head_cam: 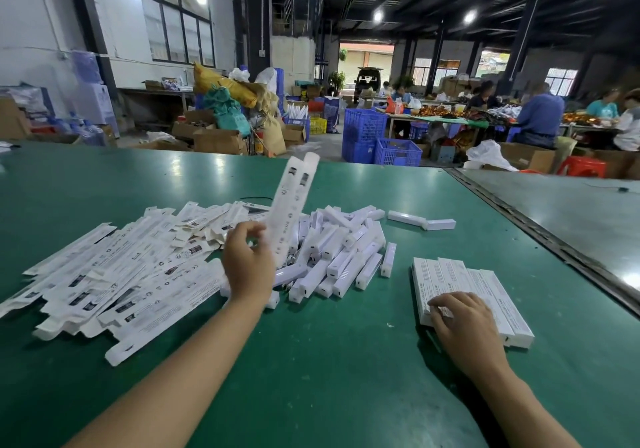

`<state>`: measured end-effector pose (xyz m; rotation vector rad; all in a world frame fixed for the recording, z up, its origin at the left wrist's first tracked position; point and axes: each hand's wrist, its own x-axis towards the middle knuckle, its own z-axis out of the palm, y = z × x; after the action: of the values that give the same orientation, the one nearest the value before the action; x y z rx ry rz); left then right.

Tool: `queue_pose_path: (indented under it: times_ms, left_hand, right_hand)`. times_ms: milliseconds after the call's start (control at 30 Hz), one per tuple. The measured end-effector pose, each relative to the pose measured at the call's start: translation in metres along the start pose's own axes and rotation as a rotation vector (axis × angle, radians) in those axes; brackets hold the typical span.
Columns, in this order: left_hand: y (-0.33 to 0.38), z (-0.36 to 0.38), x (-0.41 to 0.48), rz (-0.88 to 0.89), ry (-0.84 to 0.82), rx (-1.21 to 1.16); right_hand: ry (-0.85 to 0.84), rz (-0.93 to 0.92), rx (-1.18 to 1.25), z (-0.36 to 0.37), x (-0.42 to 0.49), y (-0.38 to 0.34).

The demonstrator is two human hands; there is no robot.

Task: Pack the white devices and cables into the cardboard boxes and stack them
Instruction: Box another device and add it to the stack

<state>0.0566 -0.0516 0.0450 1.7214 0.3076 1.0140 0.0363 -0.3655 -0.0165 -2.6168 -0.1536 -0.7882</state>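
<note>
In the head view, a green table (346,371) carries everything for the task. On its left part lies a wide spread of flat unfolded white cartons (114,274) with small black print, one overlapping another, all still empty and not yet folded. Just right of them, near the middle of the table, is a heap of white bar-shaped devices (341,251), loose and crossing one another, in no box. Two more white bars (420,221) lie apart behind the heap, end to end.

The left hand (247,262) is over the border between the cartons and the heap. Its fingers are curled around the lower end of one flat white printed carton (292,201), which stands almost upright and leans a little to the right. This part is blurred.

On the right, a row of closed white boxes (460,279) lies side by side on the table. What is inside them cannot be seen. The right hand (465,326) rests on their near ends, with fingers lightly bent and fingertips on the top faces; the thumb is hidden.

On the floor beyond the table are blue plastic lattice crates (364,125), partly stacked, with contents that cannot be told, and brown cardboard boxes (218,141) among filled sacks.
</note>
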Motion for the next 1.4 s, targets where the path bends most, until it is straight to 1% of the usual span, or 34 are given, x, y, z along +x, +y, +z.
queue_pose_path:
  times_ms: [67, 133, 200, 233, 267, 300, 367, 433, 500, 567, 667, 733, 800, 933, 1000, 1067, 1167, 1233, 1400]
  left_hand:
    - [0.013, 0.003, -0.026, -0.186, -0.117, -0.163]
    - [0.02, 0.003, -0.054, -0.336, -0.294, -0.282]
    - [0.021, 0.001, -0.078, -0.422, -0.44, -0.374]
    - [0.018, 0.0, -0.088, -0.449, -0.487, -0.413]
    - [0.016, 0.0, -0.096, -0.479, -0.525, -0.452]
    - [0.013, -0.001, -0.102, -0.515, -0.555, -0.491]
    - [0.007, 0.001, -0.11, -0.565, -0.596, -0.525]
    - [0.004, 0.003, -0.113, -0.577, -0.644, -0.498]
    - [0.003, 0.004, -0.114, -0.586, -0.678, -0.521]
    - [0.004, 0.004, -0.114, -0.563, -0.695, -0.525]
    - [0.005, 0.004, -0.115, -0.558, -0.711, -0.537]
    - [0.005, 0.003, -0.114, -0.576, -0.707, -0.544]
    - [0.005, 0.002, -0.114, -0.547, -0.735, -0.558]
    - [0.001, 0.003, -0.119, -0.373, -0.824, -0.445]
    - [0.002, 0.005, -0.12, -0.34, -0.863, -0.418]
    - [0.004, 0.005, -0.119, -0.362, -0.896, -0.432]
    - [0.005, 0.003, -0.118, -0.468, -0.933, -0.517]
    - [0.005, 0.0, -0.117, -0.507, -0.979, -0.529]
    - [0.007, -0.005, -0.114, -0.529, -1.074, -0.544]
  right_hand:
    - [-0.006, -0.002, 0.002, -0.002, -0.003, -0.005]
    - [0.026, -0.028, -0.007, -0.003, -0.005, -0.01]
    - [0.064, -0.044, 0.015, -0.003, -0.007, -0.021]
    - [0.078, -0.041, 0.074, -0.004, -0.008, -0.028]
    - [0.069, -0.021, 0.18, -0.005, -0.009, -0.035]
    - [0.021, 0.02, 0.313, -0.008, -0.009, -0.044]
    - [-0.131, 0.081, 0.604, -0.01, -0.009, -0.061]
    - [-0.329, 0.15, 0.913, -0.007, -0.008, -0.077]
    - [-0.45, 0.223, 1.137, -0.004, -0.005, -0.092]
    - [-0.489, 0.291, 1.269, -0.002, 0.0, -0.106]
    - [-0.486, 0.405, 1.426, 0.003, 0.008, -0.12]
    - [-0.477, 0.451, 1.469, 0.007, 0.011, -0.123]
    - [-0.48, 0.451, 1.488, 0.012, 0.009, -0.123]
    - [-0.529, 0.405, 1.563, 0.017, 0.005, -0.118]
    - [-0.54, 0.384, 1.545, 0.016, 0.005, -0.113]
    - [-0.516, 0.392, 1.484, 0.014, 0.006, -0.11]
    - [-0.495, 0.424, 1.396, 0.015, 0.006, -0.108]
    - [-0.476, 0.455, 1.358, 0.015, 0.007, -0.107]
    - [-0.406, 0.512, 1.329, 0.011, 0.014, -0.103]
